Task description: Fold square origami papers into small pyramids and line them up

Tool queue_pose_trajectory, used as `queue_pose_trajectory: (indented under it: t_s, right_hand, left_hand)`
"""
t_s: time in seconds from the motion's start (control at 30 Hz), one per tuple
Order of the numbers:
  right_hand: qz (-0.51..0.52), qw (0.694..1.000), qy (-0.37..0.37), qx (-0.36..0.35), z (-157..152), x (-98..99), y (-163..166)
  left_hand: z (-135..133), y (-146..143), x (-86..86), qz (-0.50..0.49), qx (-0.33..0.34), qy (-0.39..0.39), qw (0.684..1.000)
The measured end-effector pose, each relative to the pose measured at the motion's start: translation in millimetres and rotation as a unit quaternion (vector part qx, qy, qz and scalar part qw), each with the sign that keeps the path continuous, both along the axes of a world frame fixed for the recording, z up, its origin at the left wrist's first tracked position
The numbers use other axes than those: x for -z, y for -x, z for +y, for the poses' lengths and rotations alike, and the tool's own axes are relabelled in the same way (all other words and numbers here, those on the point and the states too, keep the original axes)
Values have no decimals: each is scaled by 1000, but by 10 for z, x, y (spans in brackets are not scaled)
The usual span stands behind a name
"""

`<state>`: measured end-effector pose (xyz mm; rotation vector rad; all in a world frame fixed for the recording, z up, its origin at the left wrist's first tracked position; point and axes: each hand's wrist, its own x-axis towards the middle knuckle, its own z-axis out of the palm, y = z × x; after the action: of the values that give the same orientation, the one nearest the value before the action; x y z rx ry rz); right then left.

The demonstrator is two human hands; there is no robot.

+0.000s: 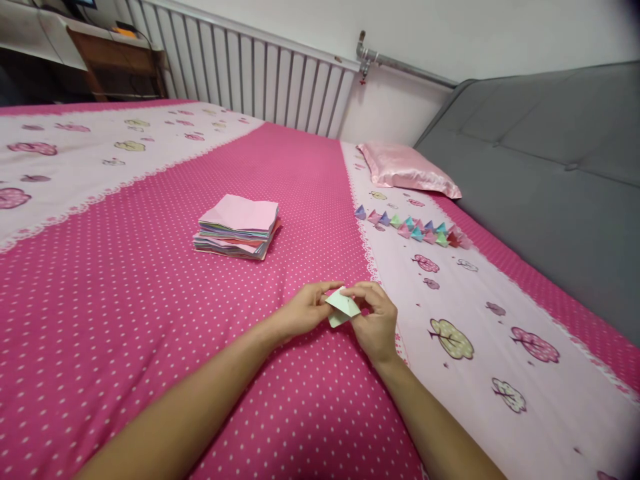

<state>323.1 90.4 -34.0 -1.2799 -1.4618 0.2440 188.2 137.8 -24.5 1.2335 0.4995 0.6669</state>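
Note:
A small folded piece of pale green paper [342, 305] is held between my two hands, above the pink dotted bedspread [240, 387]. My left hand [307, 309] grips its left edge between thumb and fingers. On the other side, my right hand [375, 317] pinches the right edge, with fingers curled over the top. The paper shows a triangular upper face and a flap below. Ahead and to the left lies a stack of coloured paper sheets [240, 213], a pink one on top. Several folded paper pieces [417, 233] in mixed colours stand in rows to the right.
A shiny pink pillow [407, 168] lies at the far right, beside a grey padded headboard [545, 133]. Behind the bed are a white radiator [250, 73] and a pipe with a valve [367, 55]. A wooden desk [113, 60] stands at the far left.

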Motion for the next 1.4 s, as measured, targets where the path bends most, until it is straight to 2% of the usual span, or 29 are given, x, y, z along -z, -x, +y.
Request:
queue_pose_trajectory:
  t_s: [0.1,0.23,0.33,0.43,0.53,0.67,0.83,1.03,1.1,1.4]
  right_hand:
    - [-18,1000,4,-22,2,-13,1]
    - [-58,996,7,-71,-19,-62,-20]
    - [-67,991,26,-114,-33,-80,-46]
    - [-52,993,45,-99,-18,-65,-54]
    - [-53,995,44,-66,11,-40,-39]
    - [-49,996,24,-69,16,-30,1]
    - [91,991,65,-68,5,-19,32]
    - [103,992,64,-31,30,-31,-11]
    - [123,989,73,-27,29,-36,-18]
    - [198,973,120,-18,49,11,-34]
  left_hand:
    - [0,18,-25,0,-26,20,999]
    - [18,49,-101,-54,-48,129,989]
    - [42,70,-145,-108,-38,200,973]
    - [48,90,-165,-150,-5,235,960]
    - [22,98,-161,-151,22,217,964]
    - [-13,84,-118,-127,23,165,978]
    - [-7,79,-72,-104,36,162,981]
    - [-2,69,-65,-7,-4,30,1000]
    - [0,62,-62,30,6,0,1000]
    - [1,98,4,101,115,75,985]
